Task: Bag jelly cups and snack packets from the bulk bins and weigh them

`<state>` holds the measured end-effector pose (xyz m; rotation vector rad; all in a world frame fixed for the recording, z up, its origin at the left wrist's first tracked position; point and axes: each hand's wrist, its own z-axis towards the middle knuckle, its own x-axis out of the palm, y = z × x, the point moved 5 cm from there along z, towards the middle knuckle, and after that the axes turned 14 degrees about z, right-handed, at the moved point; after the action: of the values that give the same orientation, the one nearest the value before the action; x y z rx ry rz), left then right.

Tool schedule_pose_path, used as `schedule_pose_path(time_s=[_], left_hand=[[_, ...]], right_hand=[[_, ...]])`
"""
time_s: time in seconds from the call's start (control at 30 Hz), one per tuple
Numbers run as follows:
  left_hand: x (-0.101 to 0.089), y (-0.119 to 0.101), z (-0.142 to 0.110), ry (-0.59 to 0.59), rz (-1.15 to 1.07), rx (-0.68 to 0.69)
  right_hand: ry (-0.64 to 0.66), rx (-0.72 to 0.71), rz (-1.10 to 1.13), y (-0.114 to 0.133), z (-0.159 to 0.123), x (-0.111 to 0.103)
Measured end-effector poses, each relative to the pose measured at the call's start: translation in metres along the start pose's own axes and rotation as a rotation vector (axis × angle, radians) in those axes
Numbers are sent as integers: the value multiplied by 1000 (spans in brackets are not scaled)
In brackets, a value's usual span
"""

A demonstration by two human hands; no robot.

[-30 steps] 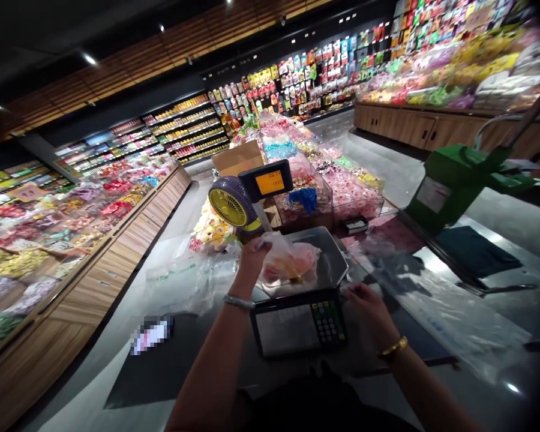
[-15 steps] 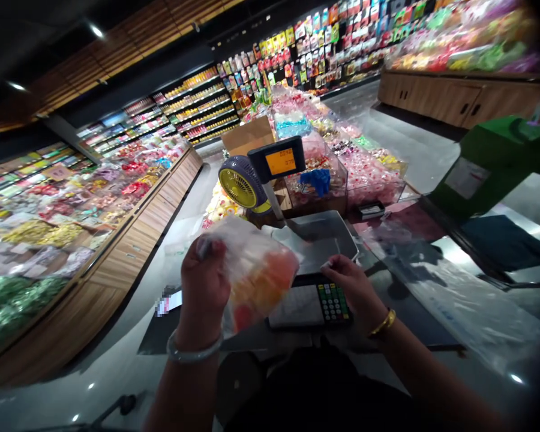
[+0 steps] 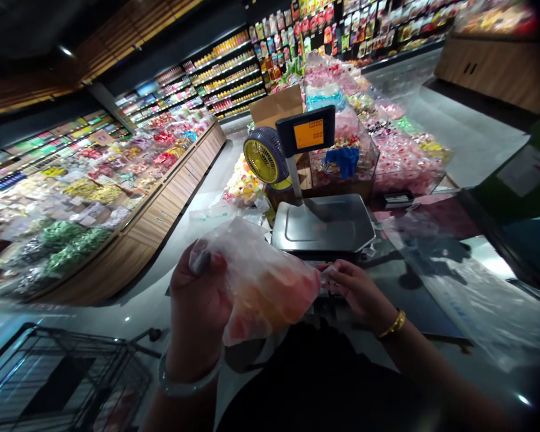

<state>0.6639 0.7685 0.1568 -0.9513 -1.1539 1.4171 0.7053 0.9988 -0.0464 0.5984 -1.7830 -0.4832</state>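
Observation:
My left hand [image 3: 200, 300] is closed around the gathered top of a clear plastic bag [image 3: 265, 279], raised in front of me. Soft orange, yellow and red pieces show blurrily through the film; their kind is unclear. At the bag's right end, my right hand [image 3: 353, 291] pinches a small white label [image 3: 329, 274], close against the film; whether it touches cannot be made out. Behind both hands sits the weighing scale [image 3: 324, 225], its metal pan bare and its orange display [image 3: 309, 134] lit. The bag and hands hide most of its keypad.
Left of the display stands a purple and yellow fan [image 3: 264, 155]. Clear bins of wrapped sweets [image 3: 405, 156] and a blue glove [image 3: 342, 161] lie beyond the scale. Plastic sheeting [image 3: 472, 288] covers the right counter. A shopping cart [image 3: 63, 384] is at lower left.
The bag has been lifted off the scale pan and brought toward me in my left hand. My right hand has moved from the scale's right side to the bag's edge. The display now shows zeros.

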Motion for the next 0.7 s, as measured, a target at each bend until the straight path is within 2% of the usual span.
schedule_pose_path(time_s=[0.17, 0.4, 0.57, 0.7], left_hand=[[-5, 2, -15, 15, 3, -3], [-9, 4, -31, 15, -35, -39], [-17, 6, -38, 20, -63, -52], [-30, 4, -42, 17, -73, -41]], right_hand=[[2, 36, 25, -14, -9, -8], [-63, -171, -280, -24, -5, -17], [-99, -256, -292, -29, -6, -13], [-146, -342, -268, -35, -11, -2]])
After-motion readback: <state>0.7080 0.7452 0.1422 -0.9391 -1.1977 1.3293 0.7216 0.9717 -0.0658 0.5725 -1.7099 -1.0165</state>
